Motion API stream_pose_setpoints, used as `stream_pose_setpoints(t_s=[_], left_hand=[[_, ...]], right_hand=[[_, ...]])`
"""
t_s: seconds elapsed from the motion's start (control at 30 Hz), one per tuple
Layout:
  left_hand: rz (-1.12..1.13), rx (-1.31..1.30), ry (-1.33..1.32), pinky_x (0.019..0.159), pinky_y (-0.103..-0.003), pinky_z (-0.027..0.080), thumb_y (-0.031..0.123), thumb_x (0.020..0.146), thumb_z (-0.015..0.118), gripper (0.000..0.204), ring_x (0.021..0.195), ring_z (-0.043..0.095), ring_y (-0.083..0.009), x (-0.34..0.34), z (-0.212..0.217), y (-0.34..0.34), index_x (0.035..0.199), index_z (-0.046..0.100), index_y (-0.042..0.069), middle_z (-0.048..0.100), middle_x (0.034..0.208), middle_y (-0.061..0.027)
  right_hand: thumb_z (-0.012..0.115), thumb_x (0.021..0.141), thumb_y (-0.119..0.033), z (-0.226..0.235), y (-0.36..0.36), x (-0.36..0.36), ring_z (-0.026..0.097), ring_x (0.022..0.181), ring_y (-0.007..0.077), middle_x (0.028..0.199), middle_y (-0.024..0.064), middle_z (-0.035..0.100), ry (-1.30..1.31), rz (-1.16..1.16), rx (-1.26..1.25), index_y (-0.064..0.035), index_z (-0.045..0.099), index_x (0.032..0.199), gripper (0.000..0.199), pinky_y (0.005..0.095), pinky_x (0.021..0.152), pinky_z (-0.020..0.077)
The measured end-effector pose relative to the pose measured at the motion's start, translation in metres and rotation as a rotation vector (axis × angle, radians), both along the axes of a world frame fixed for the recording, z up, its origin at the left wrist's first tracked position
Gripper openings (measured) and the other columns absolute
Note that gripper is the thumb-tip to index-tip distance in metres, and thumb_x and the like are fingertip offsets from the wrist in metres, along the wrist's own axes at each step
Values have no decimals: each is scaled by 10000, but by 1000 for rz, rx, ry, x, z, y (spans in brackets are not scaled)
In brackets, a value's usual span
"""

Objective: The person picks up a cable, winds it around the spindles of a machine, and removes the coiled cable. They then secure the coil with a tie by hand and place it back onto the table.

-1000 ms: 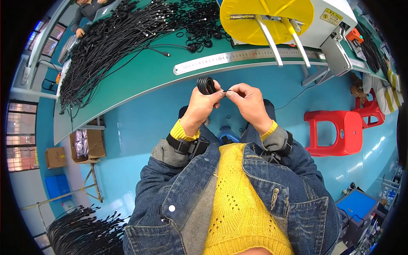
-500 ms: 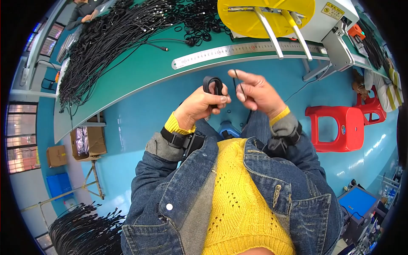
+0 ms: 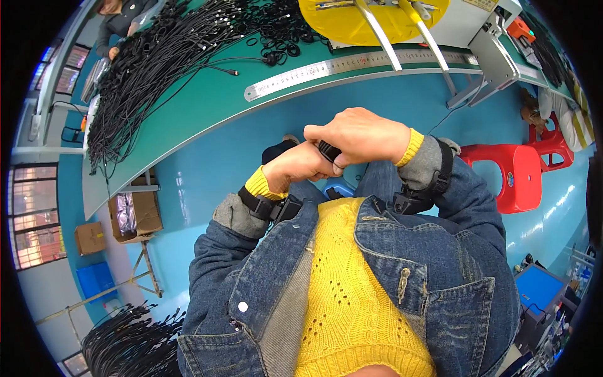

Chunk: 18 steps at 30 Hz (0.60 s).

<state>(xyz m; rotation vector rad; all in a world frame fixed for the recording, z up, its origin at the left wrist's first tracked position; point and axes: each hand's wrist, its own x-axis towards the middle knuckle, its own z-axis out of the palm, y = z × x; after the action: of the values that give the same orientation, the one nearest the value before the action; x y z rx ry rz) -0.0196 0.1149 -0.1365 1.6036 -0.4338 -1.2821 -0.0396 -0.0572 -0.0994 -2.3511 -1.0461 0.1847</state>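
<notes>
A small coil of black cable (image 3: 328, 151) is held in front of my body, mostly covered by my fingers. My left hand (image 3: 295, 167) is closed around it from the left. Over its top reaches my right hand (image 3: 367, 135), fingers curled down and pressed to the coil. The thin black band seen on the right fingers earlier is hidden now. On the green table (image 3: 169, 129) beyond lie a heap of black cables (image 3: 169, 60) and several loose black rings (image 3: 282, 45).
A steel ruler (image 3: 301, 75) lies along the table's near edge. Behind it stands a yellow disc (image 3: 370, 22) with metal rods. Red stools (image 3: 518, 179) are at right; a cardboard box (image 3: 141, 213) is at left. Another person (image 3: 119, 28) is at the far left.
My right hand has come left onto the coil, bringing the thin black band to it. My left hand still grips the coil. The view has shifted slightly.
</notes>
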Motion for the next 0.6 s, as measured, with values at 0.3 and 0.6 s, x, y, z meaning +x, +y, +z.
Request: stream_pose_setpoints(t_s=[0.3,0.6], left_hand=[[203,-531,401,412,-187,275,93,699,645,460,530,389,-72,-3,0,22,1115,467,8,474,724,-24],[325,-589,941,475,-214,340,175,783,588,449,660,450,-122,4,-3,26,1181,453,16,501,854,-54]], right_hand=[[526,847,-145,-69,1,-35,432,454,105,609,3,491,1182,-403,1324,-30,492,949,156,213,418,344],[400,905,-199,-29,-8,7,393,425,100,558,23,443,737,-537,738,-39,516,872,200,211,403,322]])
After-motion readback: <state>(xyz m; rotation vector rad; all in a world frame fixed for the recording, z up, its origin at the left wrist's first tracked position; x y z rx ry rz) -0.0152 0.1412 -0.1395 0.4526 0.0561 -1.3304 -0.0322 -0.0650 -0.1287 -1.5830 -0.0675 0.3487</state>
